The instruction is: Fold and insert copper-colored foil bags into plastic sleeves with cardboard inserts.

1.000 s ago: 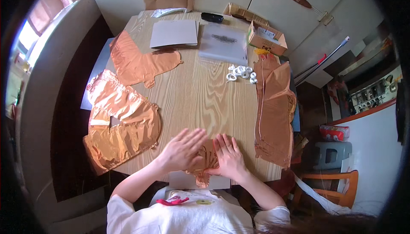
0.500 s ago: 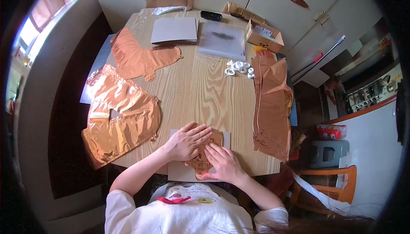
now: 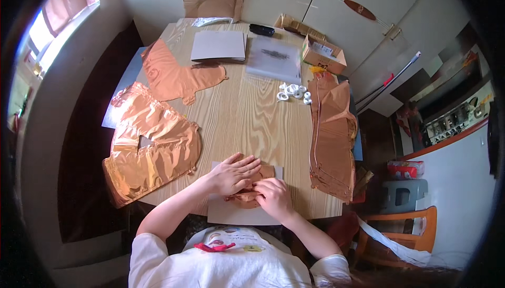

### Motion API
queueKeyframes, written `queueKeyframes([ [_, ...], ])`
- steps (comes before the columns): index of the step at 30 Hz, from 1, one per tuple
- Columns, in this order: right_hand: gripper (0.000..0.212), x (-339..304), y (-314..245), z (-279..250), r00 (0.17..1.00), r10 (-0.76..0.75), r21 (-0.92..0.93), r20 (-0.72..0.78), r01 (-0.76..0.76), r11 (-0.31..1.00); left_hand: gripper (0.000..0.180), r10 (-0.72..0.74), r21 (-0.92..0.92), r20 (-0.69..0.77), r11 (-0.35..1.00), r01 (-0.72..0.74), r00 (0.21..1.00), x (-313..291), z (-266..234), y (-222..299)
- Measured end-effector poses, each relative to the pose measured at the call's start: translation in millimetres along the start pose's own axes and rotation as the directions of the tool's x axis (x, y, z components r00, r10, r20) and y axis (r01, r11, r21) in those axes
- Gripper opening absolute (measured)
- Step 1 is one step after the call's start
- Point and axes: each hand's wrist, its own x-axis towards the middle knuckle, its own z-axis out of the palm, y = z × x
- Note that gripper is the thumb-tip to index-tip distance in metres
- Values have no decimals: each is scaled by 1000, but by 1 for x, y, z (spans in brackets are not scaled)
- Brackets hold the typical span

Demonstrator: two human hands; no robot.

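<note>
My left hand (image 3: 232, 174) lies flat, fingers together, pressing a folded copper foil balloon (image 3: 251, 197) onto a grey card (image 3: 231, 213) at the near edge of the wooden table (image 3: 247, 114). My right hand (image 3: 273, 196) sits beside it with curled fingers pinching the foil's near edge. Most of the folded foil is hidden under both hands.
A large flat copper foil balloon (image 3: 150, 146) lies at the left, another (image 3: 176, 75) behind it. A stack of folded foil (image 3: 331, 130) lines the right edge. Small white rolls (image 3: 293, 92), grey sheets (image 3: 218, 45), a clear bag (image 3: 274, 59) and a cardboard box (image 3: 322, 55) sit at the far end.
Both hands have drawn the foil piece back toward my body and onto the grey card, folding it smaller. The right hand has curled from flat to pinching.
</note>
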Motion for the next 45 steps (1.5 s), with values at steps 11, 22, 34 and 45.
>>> queueKeyframes([
  [11, 17, 16, -9, -4, 968, -238, -254, -77, 212, 944, 59, -7, -12, -27, 1000, 7, 1000, 2, 5, -1],
  [22, 11, 15, -6, -3, 955, -264, -216, -137, 231, 949, 59, -15, 0, -6, 1000, 15, 1000, 3, 3, 0],
  [34, 5, 14, -6, -4, 913, -391, -435, -111, 309, 846, 61, -21, 0, 11, 1000, 21, 1000, 3, 3, -1],
  [45, 8, 15, -5, 3, 951, -288, -511, -113, 193, 838, 61, -3, 35, 8, 999, 3, 1000, 4, 6, -4],
])
